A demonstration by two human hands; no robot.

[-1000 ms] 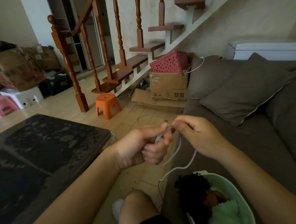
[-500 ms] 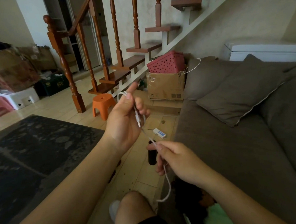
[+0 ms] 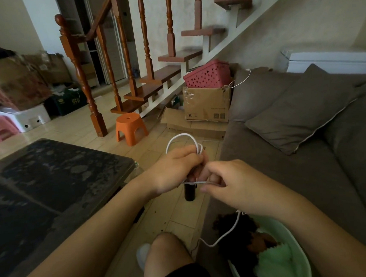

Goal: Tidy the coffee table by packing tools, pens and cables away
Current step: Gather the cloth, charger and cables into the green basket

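You're coiling: your left grip (image 3: 177, 170) clasps the white cable (image 3: 183, 134) loops, your right grip (image 3: 233, 184) pinches the strand; next, wind in the tail at 5 o'clock.

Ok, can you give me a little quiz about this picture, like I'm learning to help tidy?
1. True or false: the left hand grips loops of the white cable.
2. What does the pink basket sit on? A) a bed B) a cardboard box C) a fridge
3. Fill the gap: the little stool by the stairs is coloured ____.
Key: 1 true; 2 B; 3 orange.
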